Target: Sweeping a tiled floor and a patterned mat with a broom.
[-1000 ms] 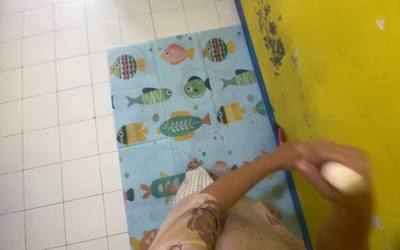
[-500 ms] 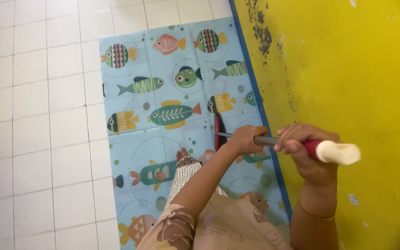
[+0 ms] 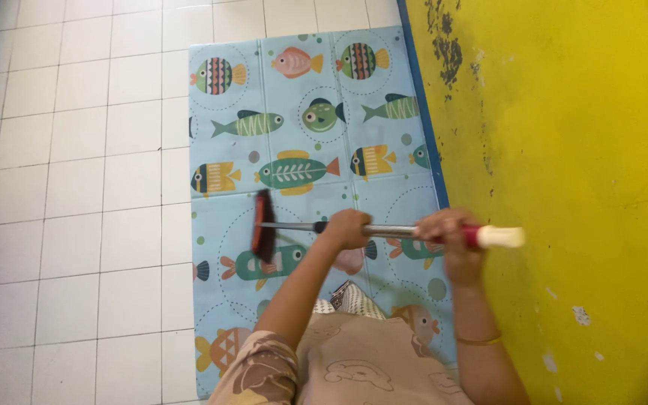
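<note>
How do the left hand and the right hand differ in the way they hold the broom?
The left hand grips the metal middle of the broom, nearer the red and black head; the right hand grips the red part near the cream end. The left arm wears a patterned sleeve; the right wrist has a thin bangle. Both hands are closed around the handle.

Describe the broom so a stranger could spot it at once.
Find the light-blue fish-print mat lying on white floor tiles beside the yellow wall. Across its middle runs the broom, held by both hands: a grey metal handle, cream end cap, and red-and-black head.
</note>
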